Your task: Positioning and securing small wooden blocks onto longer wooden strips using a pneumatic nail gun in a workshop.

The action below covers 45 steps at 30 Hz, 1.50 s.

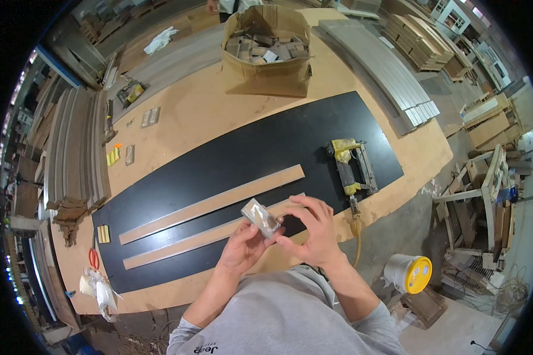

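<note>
My left hand (pixel 243 245) holds a small clear-wrapped packet (pixel 258 216) tilted above the black panel; something brownish shows through the wrap, its kind unclear. At the packet's lower right end, my right hand (pixel 315 229) has its thumb and fingertips curled in against it, partly hidden. Below lie two long, narrow wood-coloured strips with pale edges: the farther strip (pixel 213 204) is fully in sight, while my hands cover part of the nearer strip (pixel 183 247). To the right, a nail gun (pixel 352 168) with yellow wrapping rests on the black panel (pixel 177 183), its hose running toward me.
An open cardboard box (pixel 266 80) of wood offcuts stands at the far side. Grey boards (pixel 379 68) are stacked far right, brown boards (pixel 80 148) left. Similar packets (pixel 150 116), a hammer (pixel 108 121) and red-handled scissors (pixel 93 258) lie leftward. A white bucket (pixel 400 272) sits lower right.
</note>
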Tool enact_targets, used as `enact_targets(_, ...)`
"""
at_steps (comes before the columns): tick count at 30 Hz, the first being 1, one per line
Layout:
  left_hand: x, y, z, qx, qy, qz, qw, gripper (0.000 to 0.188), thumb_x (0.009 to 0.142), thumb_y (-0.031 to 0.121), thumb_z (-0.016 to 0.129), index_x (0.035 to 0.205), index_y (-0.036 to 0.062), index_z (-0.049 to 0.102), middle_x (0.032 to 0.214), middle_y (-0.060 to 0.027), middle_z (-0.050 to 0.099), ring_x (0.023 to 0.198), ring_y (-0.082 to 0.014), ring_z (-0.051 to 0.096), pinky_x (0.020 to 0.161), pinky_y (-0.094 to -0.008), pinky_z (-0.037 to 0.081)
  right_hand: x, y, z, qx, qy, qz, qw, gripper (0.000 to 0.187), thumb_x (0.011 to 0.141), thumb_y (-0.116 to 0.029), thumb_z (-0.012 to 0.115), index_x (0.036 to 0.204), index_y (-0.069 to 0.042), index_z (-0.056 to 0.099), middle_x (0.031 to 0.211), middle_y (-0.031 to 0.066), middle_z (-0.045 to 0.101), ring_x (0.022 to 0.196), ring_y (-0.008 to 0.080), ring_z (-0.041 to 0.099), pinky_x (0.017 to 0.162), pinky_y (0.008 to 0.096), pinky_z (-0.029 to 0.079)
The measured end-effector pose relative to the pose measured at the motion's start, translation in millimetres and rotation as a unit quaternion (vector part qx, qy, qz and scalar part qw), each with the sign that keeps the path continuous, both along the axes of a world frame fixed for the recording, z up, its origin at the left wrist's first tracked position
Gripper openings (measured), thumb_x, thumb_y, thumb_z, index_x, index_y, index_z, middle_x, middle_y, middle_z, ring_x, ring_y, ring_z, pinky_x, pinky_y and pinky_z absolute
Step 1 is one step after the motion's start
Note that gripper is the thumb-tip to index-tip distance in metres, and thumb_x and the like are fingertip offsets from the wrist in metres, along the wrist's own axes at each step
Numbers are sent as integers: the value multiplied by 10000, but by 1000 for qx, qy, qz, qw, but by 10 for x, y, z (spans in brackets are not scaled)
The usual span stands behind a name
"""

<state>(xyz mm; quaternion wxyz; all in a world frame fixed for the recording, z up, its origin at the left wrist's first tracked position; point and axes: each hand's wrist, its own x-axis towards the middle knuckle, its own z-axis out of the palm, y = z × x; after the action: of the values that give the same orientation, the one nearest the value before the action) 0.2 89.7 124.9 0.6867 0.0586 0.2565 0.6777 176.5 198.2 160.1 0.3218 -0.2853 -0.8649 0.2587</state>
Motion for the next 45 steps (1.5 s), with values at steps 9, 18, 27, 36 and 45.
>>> enact_targets(9, 52, 119, -296, -70, 67, -51, 994, 506, 949, 138, 770, 1418, 114, 579, 1402, -96, 621, 1308, -251, 603, 1115, -435, 473, 73, -1, -319, -269, 94, -5, 959, 716, 808, -98, 863, 1463, -81, 574, 1133, 101, 736, 991, 224, 717, 894, 352, 565)
enact_targets(18, 141, 681, -380, 32, 830, -114, 545, 655, 901, 271, 818, 1468, 85, 548, 1418, -111, 574, 1330, -317, 543, 1123, -482, 438, 730, 514, -590, -182, -15, -177, 967, 747, 743, -60, 850, 1438, -120, 584, 1148, 99, 676, 1023, 289, 661, 925, 408, 542)
enact_targets(27, -14, 709, -492, -32, 836, -94, 540, 481, 851, 262, 822, 1261, 71, 659, 1263, -115, 637, 1218, -332, 606, 1041, -466, 491, 609, 676, -936, -111, -144, -54, 982, 787, 735, -28, 771, 1476, -180, 554, 1183, 97, 678, 1161, 343, 619, 1001, 468, 498)
enact_targets(36, 56, 580, -417, 23, 808, -106, 579, 455, 824, 150, 850, 1219, 34, 656, 1238, -149, 659, 1157, -359, 641, 981, -438, 537, 464, 752, -1000, -182, -171, 48, 967, 853, 756, -112, 841, 1539, -227, 523, 1282, 22, 701, 1295, 306, 545, 1094, 482, 420)
enact_targets(45, 56, 653, -537, 28, 818, -109, 564, 484, 815, 146, 851, 1245, 30, 663, 1260, -153, 669, 1181, -369, 625, 1014, -445, 519, 384, 704, -1064, -185, -118, 32, 975, 904, 765, -68, 826, 1583, -250, 487, 1247, -34, 734, 1208, 261, 573, 1053, 475, 386)
